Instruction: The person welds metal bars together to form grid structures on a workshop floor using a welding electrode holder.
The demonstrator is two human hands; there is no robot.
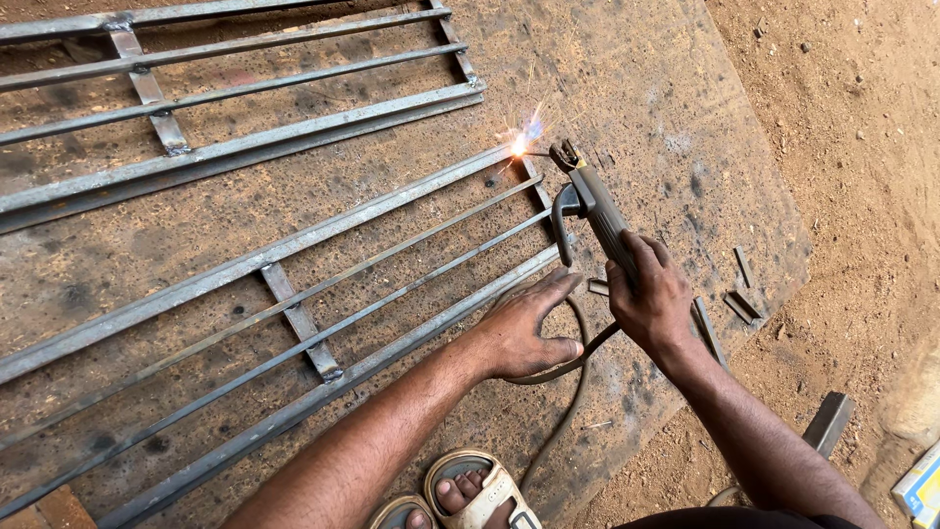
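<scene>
Welding a grille on a sheet on the ground.

The right hand (651,299) had its grip closed round the holder (592,211), whose rod tip met the corner of the near grille (294,304) in a bright spark (519,147). The left hand (524,328) lay flat, fingers spread open (holding nothing), pressed on the grille's lower bar just beside the cable (568,377). A second grille (196,98) lay well apart, farther up the sheet (666,88). Short metal offcuts (741,306) sat near the right hand; sandalled toes (460,495) showed at the bottom edge.
</scene>
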